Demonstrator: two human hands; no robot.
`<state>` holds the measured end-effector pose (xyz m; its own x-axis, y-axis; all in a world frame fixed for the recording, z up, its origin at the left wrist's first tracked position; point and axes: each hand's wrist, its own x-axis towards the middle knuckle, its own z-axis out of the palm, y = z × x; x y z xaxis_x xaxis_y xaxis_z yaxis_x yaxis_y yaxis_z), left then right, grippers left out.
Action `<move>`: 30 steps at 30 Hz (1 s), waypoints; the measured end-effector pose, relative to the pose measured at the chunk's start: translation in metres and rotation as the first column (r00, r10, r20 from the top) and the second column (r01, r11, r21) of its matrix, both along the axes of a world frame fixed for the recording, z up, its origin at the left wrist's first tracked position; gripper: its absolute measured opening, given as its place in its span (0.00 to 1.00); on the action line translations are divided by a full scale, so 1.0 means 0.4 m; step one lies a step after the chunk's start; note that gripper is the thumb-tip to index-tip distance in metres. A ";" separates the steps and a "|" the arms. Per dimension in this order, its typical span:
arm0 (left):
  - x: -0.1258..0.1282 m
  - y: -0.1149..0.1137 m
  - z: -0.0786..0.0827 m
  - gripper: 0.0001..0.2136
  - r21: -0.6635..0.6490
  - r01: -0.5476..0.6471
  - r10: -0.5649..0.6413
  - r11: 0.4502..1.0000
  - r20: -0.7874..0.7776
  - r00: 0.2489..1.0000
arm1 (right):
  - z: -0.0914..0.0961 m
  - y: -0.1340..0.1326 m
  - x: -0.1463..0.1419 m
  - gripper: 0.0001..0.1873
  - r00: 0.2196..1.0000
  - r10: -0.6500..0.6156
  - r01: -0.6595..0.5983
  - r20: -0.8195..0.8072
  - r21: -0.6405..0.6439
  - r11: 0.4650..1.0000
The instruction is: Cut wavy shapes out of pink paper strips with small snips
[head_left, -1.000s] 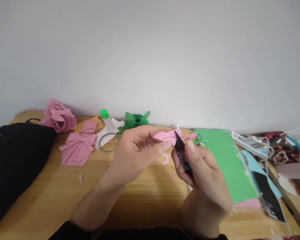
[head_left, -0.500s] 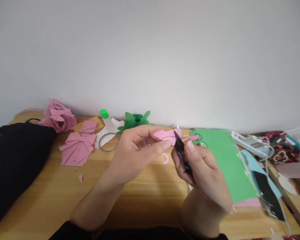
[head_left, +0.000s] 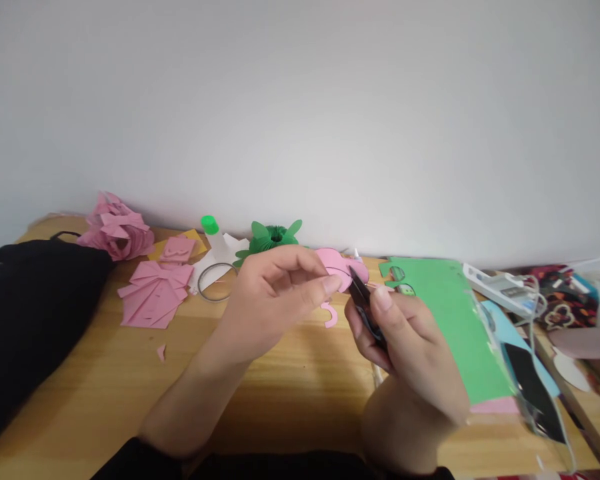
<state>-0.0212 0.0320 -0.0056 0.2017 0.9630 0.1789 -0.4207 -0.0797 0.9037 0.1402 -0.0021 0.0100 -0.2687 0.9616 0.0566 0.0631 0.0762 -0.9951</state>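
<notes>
Far left: a black bag (head_left: 25,313) lies along the edge of the wooden bench (head_left: 280,393).
Back left: a crumpled pink paper flower (head_left: 116,233) sits by the wall, with a pleated pink sheet (head_left: 153,293) flat just in front of it.
Left of centre: a clear tape ring (head_left: 216,281) lies beside a glue bottle (head_left: 211,230) with a green cap. A green paper flower (head_left: 273,239) sits behind them against the wall.
Left hand (head_left: 270,300): raised above the bench, its fingers (head_left: 330,285) pinched closed on the edge of the pink paper cutout (head_left: 337,267).
Pink paper cutout: held in the air at centre, between the two hands, touching the blade tip.
Offcut (head_left: 330,313): a small pink curl lying on the bench under the cutout.
Right hand (head_left: 405,340): fingers (head_left: 383,300) wrapped tight around small black scissors (head_left: 363,300), blades pointing up into the cutout.
Right: a green sheet (head_left: 450,327) lies on a stack of coloured paper, just beside the right hand.
Far right: a white power strip (head_left: 500,283) lies among blurred clutter.
</notes>
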 end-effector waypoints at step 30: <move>-0.005 0.000 0.010 0.05 0.015 0.033 -0.034 0.999 0.018 0.999 | -0.004 0.003 0.004 0.26 0.999 0.025 -0.024 0.034 -0.040 0.999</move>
<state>-0.0233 0.0320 -0.0018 0.2302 0.9530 0.1968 -0.4402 -0.0783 0.8945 0.1420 -0.0011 0.0085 -0.2937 0.9559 0.0090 0.0956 0.0387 -0.9947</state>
